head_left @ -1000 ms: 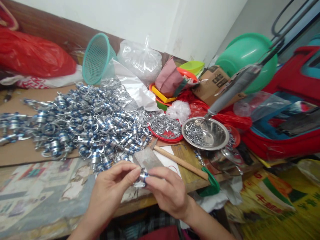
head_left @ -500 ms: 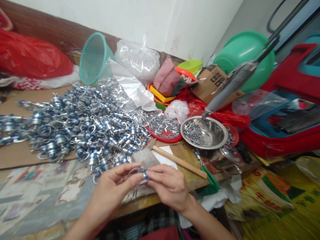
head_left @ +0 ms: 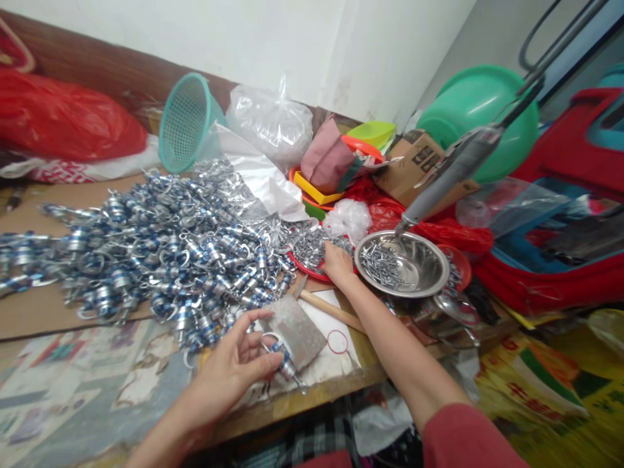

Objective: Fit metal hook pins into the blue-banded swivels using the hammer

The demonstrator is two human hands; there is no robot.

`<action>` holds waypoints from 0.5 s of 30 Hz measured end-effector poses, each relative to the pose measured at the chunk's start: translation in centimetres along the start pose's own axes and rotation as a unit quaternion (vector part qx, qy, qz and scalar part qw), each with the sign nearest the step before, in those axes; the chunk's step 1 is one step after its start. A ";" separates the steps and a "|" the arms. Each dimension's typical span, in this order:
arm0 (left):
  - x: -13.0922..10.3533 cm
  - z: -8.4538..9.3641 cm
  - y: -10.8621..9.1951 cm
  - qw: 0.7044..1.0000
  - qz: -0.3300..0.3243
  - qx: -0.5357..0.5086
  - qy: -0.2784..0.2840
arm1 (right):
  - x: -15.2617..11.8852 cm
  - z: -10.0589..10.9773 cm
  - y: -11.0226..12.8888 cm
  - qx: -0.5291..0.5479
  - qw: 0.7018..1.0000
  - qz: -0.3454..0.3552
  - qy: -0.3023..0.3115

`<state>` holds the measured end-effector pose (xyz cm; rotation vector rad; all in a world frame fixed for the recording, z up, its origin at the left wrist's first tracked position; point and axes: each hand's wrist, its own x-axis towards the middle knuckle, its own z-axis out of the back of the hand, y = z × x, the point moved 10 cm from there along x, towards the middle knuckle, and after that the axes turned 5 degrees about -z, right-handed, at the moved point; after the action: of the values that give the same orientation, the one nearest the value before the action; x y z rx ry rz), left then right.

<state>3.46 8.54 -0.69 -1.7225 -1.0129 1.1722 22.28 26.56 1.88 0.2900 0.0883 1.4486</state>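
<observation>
Near the table's front edge, my left hand point(head_left: 246, 357) holds a blue-and-silver metal fitting point(head_left: 285, 362) with a ring, between thumb and fingers. The fitting lies over the near side of a grey metal block point(head_left: 298, 328). My right hand point(head_left: 337, 261) reaches forward, its fingers bent down into small metal pieces point(head_left: 307, 246) on a red plate point(head_left: 319, 275); its fingertips are hidden, and what they grip cannot be made out. A hammer point(head_left: 331, 309) lies behind the block, partly under my right forearm. A large heap of similar fittings point(head_left: 160, 240) spreads at the left.
Right of the plate, a steel bowl point(head_left: 429, 263) holds metal pins. A grey rod-like tool point(head_left: 448, 172) slants above it. Behind stand a teal basket point(head_left: 182, 123), a clear plastic bag point(head_left: 270, 123), a cardboard box point(head_left: 409, 162) and a green basin point(head_left: 507, 123).
My right hand has left the fitting and moved forward to the pieces on the red plate. My left hand keeps the fitting, which now tilts down to the right beside the block.
</observation>
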 end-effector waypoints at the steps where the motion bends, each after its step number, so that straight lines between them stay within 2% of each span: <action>1: 0.2 -0.2 0.2 1.000 0.003 -0.002 0.016 | 0.4 -0.5 0.1 -0.007 1.000 0.000 0.002; 4: 0.7 -0.4 0.6 0.999 0.004 -0.013 0.053 | 0.9 -1.0 0.2 -0.010 1.000 0.009 0.005; 8: 1.2 0.1 1.0 0.997 -0.001 -0.037 0.063 | 0.2 0.2 -1.2 0.026 0.999 0.030 -0.004; 12: 1.6 1.3 1.6 0.999 -0.003 -0.039 0.026 | -2.1 1.9 -1.8 0.101 0.993 0.062 -0.024; 15: 1.8 1.4 1.7 0.999 -0.004 -0.034 0.025 | -4.8 2.5 -0.6 0.164 0.981 0.105 -0.009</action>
<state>2.90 9.78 -3.17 -1.7909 -1.0400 1.0946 22.85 21.39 3.62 0.5966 0.2897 1.6391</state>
